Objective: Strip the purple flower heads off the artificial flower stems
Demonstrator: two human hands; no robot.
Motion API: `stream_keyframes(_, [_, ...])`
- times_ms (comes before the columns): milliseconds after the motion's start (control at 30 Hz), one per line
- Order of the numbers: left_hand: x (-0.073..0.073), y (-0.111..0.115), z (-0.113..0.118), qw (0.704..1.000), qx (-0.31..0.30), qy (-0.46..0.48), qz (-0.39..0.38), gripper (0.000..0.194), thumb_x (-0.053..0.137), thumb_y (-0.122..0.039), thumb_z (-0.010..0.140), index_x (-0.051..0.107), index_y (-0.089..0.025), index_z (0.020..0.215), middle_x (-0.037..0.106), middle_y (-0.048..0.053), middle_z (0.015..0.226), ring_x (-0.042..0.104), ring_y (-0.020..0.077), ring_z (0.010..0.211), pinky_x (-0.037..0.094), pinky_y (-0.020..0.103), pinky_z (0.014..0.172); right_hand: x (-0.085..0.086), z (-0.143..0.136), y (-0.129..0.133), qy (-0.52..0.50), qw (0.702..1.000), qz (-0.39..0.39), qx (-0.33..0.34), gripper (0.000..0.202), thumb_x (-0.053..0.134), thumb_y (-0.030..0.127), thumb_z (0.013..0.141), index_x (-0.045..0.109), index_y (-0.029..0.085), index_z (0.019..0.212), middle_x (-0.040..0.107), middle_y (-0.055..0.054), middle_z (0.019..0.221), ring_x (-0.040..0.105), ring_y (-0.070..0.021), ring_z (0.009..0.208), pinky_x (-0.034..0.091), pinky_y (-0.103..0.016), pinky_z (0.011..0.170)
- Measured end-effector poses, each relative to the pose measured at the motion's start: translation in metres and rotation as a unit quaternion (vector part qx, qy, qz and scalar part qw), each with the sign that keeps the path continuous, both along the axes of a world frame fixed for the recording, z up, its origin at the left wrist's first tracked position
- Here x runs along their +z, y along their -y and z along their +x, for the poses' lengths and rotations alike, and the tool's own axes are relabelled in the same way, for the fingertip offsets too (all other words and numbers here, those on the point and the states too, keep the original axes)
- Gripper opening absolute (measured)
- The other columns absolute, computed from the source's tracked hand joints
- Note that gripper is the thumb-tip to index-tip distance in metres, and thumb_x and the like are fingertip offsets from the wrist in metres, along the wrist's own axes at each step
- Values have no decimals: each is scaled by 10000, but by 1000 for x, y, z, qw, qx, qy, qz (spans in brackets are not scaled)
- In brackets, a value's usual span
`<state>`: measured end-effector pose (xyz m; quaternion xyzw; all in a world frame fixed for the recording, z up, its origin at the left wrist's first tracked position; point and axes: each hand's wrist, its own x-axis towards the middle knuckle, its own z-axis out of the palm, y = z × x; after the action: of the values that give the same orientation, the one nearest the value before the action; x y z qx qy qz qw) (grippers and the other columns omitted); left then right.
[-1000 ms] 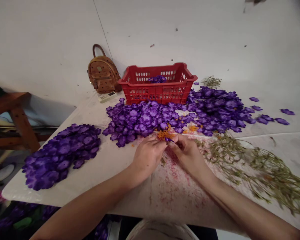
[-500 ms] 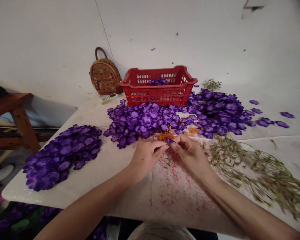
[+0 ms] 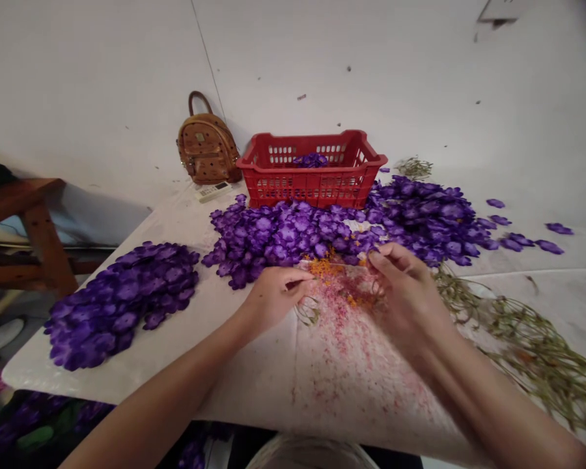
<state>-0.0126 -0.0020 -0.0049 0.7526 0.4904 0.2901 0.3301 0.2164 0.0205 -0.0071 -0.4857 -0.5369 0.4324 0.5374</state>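
Note:
My left hand (image 3: 276, 296) is closed in a pinch above the tablecloth, with thin green stems (image 3: 308, 314) hanging in loops just below its fingers. To its right, my right hand (image 3: 410, 286) has thumb and forefinger pressed together at the front edge of the purple flower heap (image 3: 288, 231); whatever lies between those fingertips is too small to make out. Orange bits (image 3: 325, 268) are strewn between the hands.
Behind the heap stands a red plastic crate (image 3: 312, 185) with some purple flowers in it. A brown backpack (image 3: 208, 150) leans on the wall. Another pile of purple flowers (image 3: 127, 299) lies at left. Tangled green stems (image 3: 537, 332) lie at right.
My hands have come apart from where they met at a purple petal. The right hand has moved up and right, the left slightly left; the petal no longer shows between them.

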Motion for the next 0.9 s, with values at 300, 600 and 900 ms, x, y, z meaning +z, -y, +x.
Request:
stream_keyframes(300, [-1,2,-27,980,77,-130,129,141,637,-212,942,777,-195,955,775,69,986,685,219,944,510,360,894,-11,-3,2,0,998,-39,55,279,693,425,891,547,237,745,468,19,656,405,-146,582,300,-304,542])
stream_keyframes(600, [28,-34,-67,934,181,-191,242,101,658,-236,928,721,-197,998,688,60,941,628,218,931,483,367,917,-13,-7,3,7,997,-17,69,280,681,428,896,566,233,730,462,22,682,379,-150,603,292,-310,570])
stream_keyframes(900, [24,-98,-29,903,203,-326,195,260,831,-431,779,771,-183,826,706,138,989,585,362,1072,462,474,910,-12,-4,1,20,997,0,77,308,665,437,900,544,226,711,451,25,672,382,-149,612,294,-306,574])
